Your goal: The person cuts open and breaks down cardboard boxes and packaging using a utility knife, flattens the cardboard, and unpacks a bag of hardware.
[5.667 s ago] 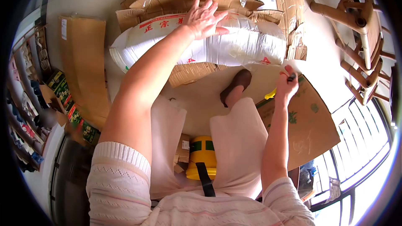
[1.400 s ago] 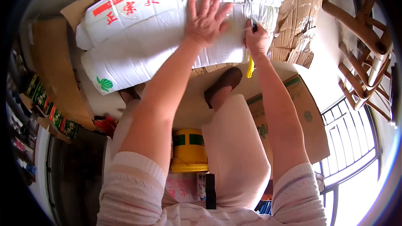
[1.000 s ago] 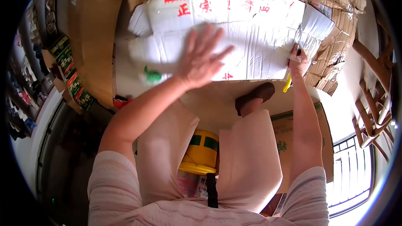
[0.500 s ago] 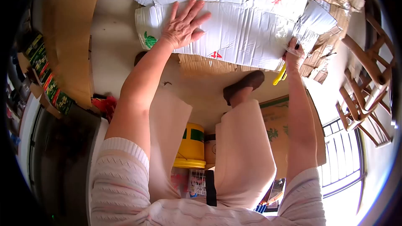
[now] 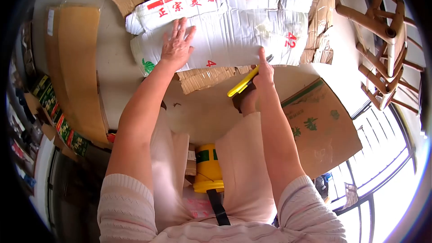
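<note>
A flattened white cardboard box (image 5: 225, 31) with red lettering and a green watermelon print lies in front of me. My left hand (image 5: 177, 49) rests flat on its left part, fingers spread. At the near edge of the white cardboard, my right hand (image 5: 264, 73) grips a yellow utility knife (image 5: 243, 81). Its handle points back toward me at the lower left, and a grey tip shows by my fingers. The index finger stretches forward onto the cardboard. Most of the blade is hidden.
Brown flattened cardboard (image 5: 319, 27) lies stacked beneath the white piece. A printed brown carton piece (image 5: 321, 128) is at my right, near wooden stools (image 5: 389, 40). A tall cardboard sheet (image 5: 74, 63) stands left. A yellow bucket (image 5: 209, 168) sits beneath me.
My right hand has moved left along the near edge with the knife, away from the right end. The white cardboard's right flap now lies flatter, showing a red 42. My left hand stays flat on it.
</note>
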A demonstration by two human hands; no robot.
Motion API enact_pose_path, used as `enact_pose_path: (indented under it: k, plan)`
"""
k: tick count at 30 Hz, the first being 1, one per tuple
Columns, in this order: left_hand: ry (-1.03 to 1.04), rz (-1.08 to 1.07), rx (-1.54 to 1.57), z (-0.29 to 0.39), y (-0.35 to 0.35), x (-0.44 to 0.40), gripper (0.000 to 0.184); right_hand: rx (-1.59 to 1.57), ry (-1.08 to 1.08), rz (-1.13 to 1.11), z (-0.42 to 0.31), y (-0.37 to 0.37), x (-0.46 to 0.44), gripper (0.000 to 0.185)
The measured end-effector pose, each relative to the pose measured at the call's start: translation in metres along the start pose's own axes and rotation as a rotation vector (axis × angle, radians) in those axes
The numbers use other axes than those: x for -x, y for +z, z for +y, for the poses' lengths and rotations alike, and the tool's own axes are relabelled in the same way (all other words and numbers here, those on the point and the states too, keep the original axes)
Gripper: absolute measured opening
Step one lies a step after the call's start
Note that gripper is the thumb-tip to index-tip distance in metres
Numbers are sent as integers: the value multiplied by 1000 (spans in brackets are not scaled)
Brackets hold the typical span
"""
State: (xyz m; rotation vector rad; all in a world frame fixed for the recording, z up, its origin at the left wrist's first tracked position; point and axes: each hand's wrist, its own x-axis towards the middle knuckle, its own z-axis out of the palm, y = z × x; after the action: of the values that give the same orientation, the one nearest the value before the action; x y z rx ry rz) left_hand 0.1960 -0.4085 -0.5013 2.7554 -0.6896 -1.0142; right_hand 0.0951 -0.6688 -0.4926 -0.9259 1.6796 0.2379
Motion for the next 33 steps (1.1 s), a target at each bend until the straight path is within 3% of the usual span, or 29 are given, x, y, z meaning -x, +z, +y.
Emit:
enact_pose_path:
  k: [9,12,14,20,21,23,27,30,33]
  plan:
    - [-42,-209,-32,5,-34,-1,73,-59,-57,100,-1,-1,0,45]
    - [6,-178,-45,4,-49,8,75,-58,-155,103,-7,-8,28,42]
    - [48,-79,-27,7,-61,19,73,-40,-196,155,-25,-8,59,42]
    - [242,306,96,43,-122,33,69,76,-491,6,-93,-48,93,36]
    - [252,317,101,53,-130,24,70,124,-564,-8,-106,-53,79,27]
    - [252,308,66,67,-126,-4,82,292,-465,-15,-142,-62,48,35]
    - [92,-21,-54,79,-85,-63,101,251,-357,38,-140,-46,-35,39]
    - [59,-91,-199,80,-51,-90,100,212,-275,74,-121,-32,-69,42]
    - [74,-64,-154,73,-41,-89,101,276,-253,59,-120,-33,-72,41]
